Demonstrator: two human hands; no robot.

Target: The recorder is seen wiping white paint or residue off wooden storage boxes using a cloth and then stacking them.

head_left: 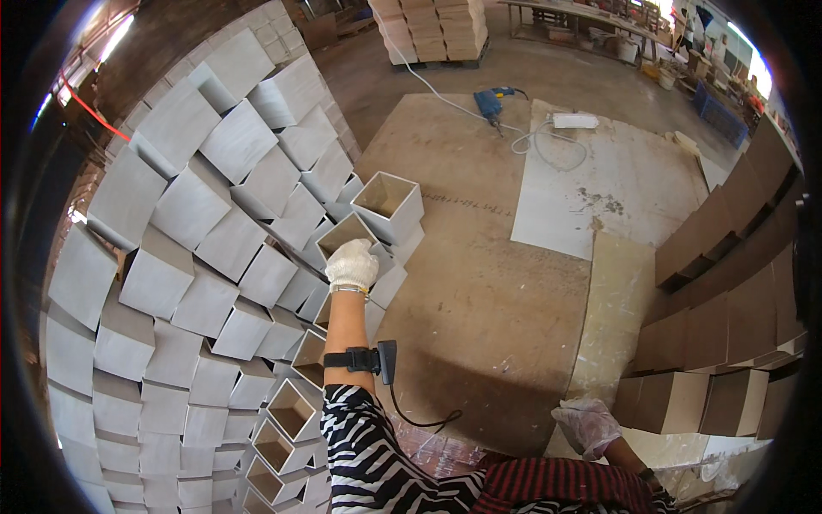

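Note:
My left hand (353,264), in a white knitted glove, reaches forward and closes on the near rim of an open-topped square box (349,233) with whitish outer walls and a brown inside. Another such box (390,210) stands just beyond it, its opening facing up. Both are at the right edge of a large stack of whitish boxes (205,206). Down at the lower right, my right hand (587,426), in a thin, whitish, see-through glove, hangs beside the brown boxes. Its fingers look loosely apart and hold nothing that I can see.
Brown boxes (659,403) line the right side. A brown board (479,283) covers the floor between the stacks, with a white sheet (556,201) farther off. A blue power drill (488,104) and a white power strip (575,121) with a cable lie there. A loaded pallet (432,34) stands behind.

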